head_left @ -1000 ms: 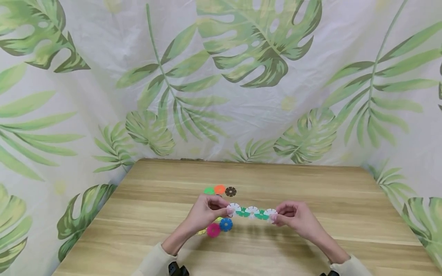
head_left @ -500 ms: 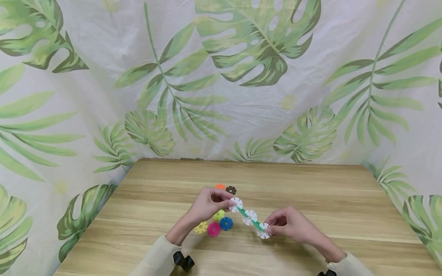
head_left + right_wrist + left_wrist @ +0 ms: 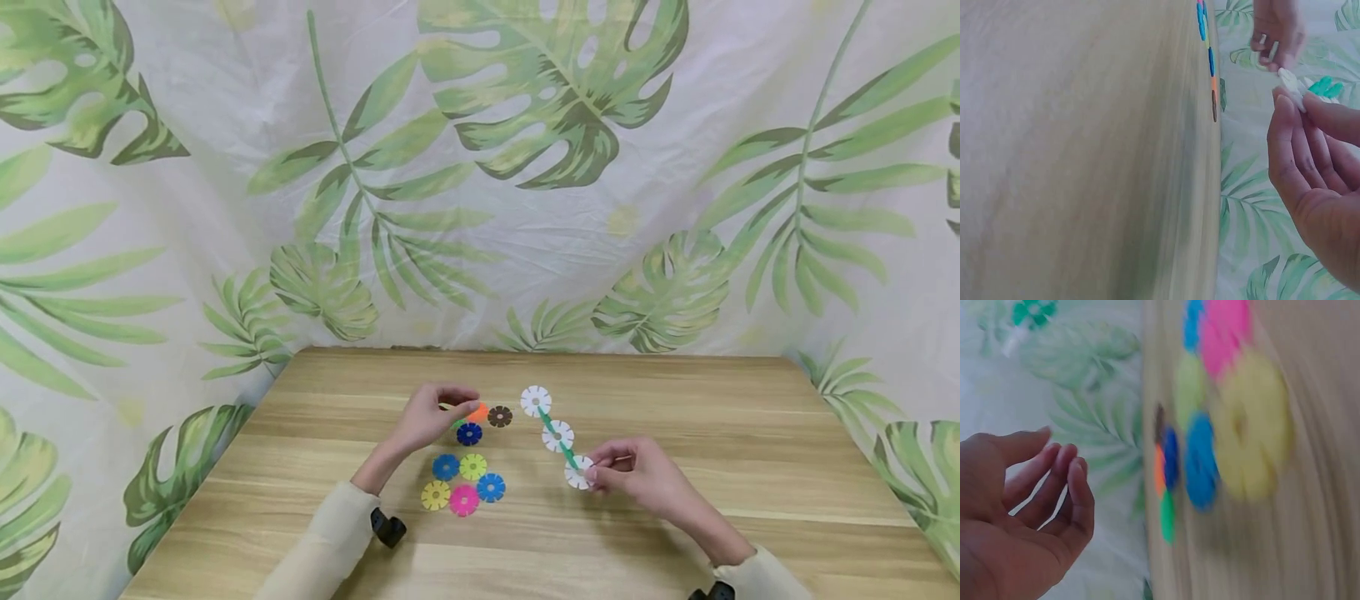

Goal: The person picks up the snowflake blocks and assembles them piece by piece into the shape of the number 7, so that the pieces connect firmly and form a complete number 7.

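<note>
A chain of white and green notched snowflake discs (image 3: 557, 436) is held up over the table. My right hand (image 3: 637, 479) pinches the white disc at its near end between thumb and fingertips, as the right wrist view also shows. From there the chain slants up and away to the left, its far end free. My left hand (image 3: 438, 421) is off the chain, and the left wrist view shows its loosely bent fingers (image 3: 1079, 506) with nothing between them. In the head view it overlaps the orange disc (image 3: 478, 412) and the green disc.
On the wooden table (image 3: 675, 392) lie loose discs: a brown disc (image 3: 500, 417), a dark blue disc (image 3: 469, 433), a pink disc (image 3: 464, 500), a yellow disc (image 3: 436, 495) and several others. A leaf-patterned cloth (image 3: 480, 250) hangs behind the table.
The chain has turned from level to a steep slant, its far end rising. My left hand has let go of that end and moved left and away, while the right keeps its pinch.
</note>
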Tool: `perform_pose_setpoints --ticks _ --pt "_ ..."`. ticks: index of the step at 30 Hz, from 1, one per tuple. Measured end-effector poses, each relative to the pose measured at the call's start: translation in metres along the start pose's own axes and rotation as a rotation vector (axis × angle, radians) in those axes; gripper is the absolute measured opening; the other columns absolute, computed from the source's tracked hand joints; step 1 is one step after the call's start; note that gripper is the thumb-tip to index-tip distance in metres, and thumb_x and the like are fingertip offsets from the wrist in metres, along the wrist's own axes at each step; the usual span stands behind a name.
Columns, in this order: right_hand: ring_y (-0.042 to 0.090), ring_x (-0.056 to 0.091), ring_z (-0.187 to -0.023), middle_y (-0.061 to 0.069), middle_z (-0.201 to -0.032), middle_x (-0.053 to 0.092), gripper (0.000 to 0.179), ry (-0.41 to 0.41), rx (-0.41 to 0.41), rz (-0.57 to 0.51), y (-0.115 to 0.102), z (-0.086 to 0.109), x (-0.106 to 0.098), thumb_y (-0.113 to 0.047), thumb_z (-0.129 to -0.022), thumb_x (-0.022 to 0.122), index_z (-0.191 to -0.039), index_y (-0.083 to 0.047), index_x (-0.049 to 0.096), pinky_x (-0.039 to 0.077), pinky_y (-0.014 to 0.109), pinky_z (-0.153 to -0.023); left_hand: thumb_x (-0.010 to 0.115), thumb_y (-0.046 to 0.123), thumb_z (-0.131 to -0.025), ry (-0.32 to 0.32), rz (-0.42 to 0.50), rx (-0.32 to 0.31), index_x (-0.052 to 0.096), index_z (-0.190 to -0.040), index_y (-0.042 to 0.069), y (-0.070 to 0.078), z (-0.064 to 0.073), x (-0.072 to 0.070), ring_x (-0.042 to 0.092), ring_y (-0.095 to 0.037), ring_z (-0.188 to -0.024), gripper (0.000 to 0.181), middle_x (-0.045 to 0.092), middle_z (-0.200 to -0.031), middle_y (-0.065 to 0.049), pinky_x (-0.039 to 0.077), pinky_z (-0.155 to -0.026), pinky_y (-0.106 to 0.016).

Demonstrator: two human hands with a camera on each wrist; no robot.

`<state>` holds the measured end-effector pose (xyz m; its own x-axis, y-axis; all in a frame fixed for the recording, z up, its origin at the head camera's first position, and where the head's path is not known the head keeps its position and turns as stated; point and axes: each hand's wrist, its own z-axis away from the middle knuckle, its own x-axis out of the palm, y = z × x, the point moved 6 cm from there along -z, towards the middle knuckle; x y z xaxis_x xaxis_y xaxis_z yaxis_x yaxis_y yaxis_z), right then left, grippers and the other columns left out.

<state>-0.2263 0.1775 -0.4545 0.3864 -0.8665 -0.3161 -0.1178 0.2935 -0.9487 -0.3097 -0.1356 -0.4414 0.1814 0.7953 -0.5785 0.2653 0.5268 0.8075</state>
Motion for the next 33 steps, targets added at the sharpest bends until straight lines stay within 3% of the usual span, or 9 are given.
perform_pose_setpoints --ticks 4,11,18,28,33 --pt "0.036 0.078 -0.082 0.02 -0.094 0.076 0.026 0.005 0.009 -0.05 -0.001 0.0 -0.003 -0.007 -0.094 0.077 -0.11 0.012 0.07 0.066 0.047 -0.077 0.076 0.012 -0.097 -0.025 -0.103 0.004 0.076 -0.116 0.001 -0.021 -0.006 -0.008 0.072 -0.018 -0.094 0.023 0.079 -0.104 -0.009 0.061 -0.079 -0.029" --pt "0.034 0.079 -0.084 0.025 -0.097 0.076 0.03 0.009 0.004 -0.098 0.002 0.002 -0.005 -0.008 -0.095 0.077 -0.113 0.014 0.069 0.066 0.048 -0.081 0.081 0.008 -0.09 -0.069 -0.222 -0.003 0.076 -0.113 -0.002 -0.04 -0.006 -0.014 0.068 -0.017 -0.088 0.025 0.077 -0.102 -0.013 0.059 -0.077 -0.027" --pt "0.033 0.079 -0.084 0.025 -0.098 0.076 0.03 0.025 0.002 -0.111 0.005 0.001 -0.006 -0.007 -0.095 0.076 -0.113 0.015 0.068 0.066 0.048 -0.081 0.086 0.013 -0.087 -0.087 -0.226 -0.067 0.076 -0.114 0.001 -0.049 -0.01 -0.016 0.063 -0.014 -0.082 0.031 0.075 -0.101 -0.009 0.055 -0.072 -0.025" --pt "0.03 0.079 -0.083 0.025 -0.096 0.075 0.03 0.009 -0.002 -0.118 0.005 0.001 -0.001 -0.008 -0.095 0.077 -0.112 0.015 0.068 0.067 0.046 -0.079 0.088 0.015 -0.085 -0.096 -0.241 -0.093 0.076 -0.112 0.003 -0.058 -0.015 -0.012 0.062 -0.015 -0.086 0.032 0.073 -0.1 -0.007 0.056 -0.078 -0.029" --pt "0.029 0.079 -0.081 0.025 -0.095 0.075 0.03 0.005 -0.012 -0.126 0.005 0.001 -0.001 -0.007 -0.094 0.077 -0.112 0.016 0.068 0.067 0.044 -0.078 0.087 0.013 -0.086 -0.103 -0.25 -0.108 0.076 -0.108 0.004 -0.06 -0.018 -0.009 0.06 -0.014 -0.083 0.025 0.072 -0.097 -0.006 0.054 -0.075 -0.027"
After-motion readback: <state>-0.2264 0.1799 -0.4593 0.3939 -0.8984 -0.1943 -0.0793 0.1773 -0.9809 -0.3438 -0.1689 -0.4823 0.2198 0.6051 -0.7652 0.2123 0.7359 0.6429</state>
